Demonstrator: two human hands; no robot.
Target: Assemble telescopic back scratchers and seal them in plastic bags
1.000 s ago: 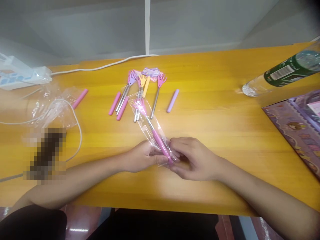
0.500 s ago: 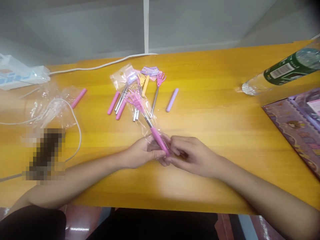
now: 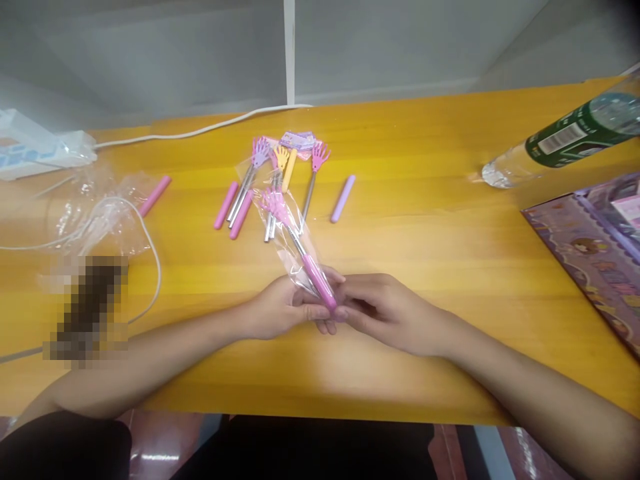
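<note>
A pink back scratcher point(image 3: 315, 273) with a hand-shaped head and a metal shaft lies tilted up and left inside a clear plastic sleeve point(image 3: 287, 250). My left hand point(image 3: 280, 308) is closed around its pink handle, thumb on top. My right hand point(image 3: 385, 310) pinches the handle's lower end and the sleeve there; its fingertips are partly hidden. Beyond the scratcher's head lie loose scratcher rods, among them a purple-headed one point(image 3: 259, 153), a yellow-headed one point(image 3: 281, 157) and a pink-headed one point(image 3: 320, 156).
Loose handles lie around: a purple one point(image 3: 343, 199), a yellow one point(image 3: 289, 172) and several pink ones point(image 3: 227, 205). Printed cards point(image 3: 298, 140) sit behind. Crumpled plastic point(image 3: 100, 213), a white cable point(image 3: 156, 247) and a power strip point(image 3: 47, 153) are left; a bottle point(image 3: 560, 143) and printed box point(image 3: 585, 253) right.
The sleeve, flared out to the upper left half a second ago, now lies along the scratcher. My right fingers have shifted slightly at the handle's end. Both hands keep hold.
</note>
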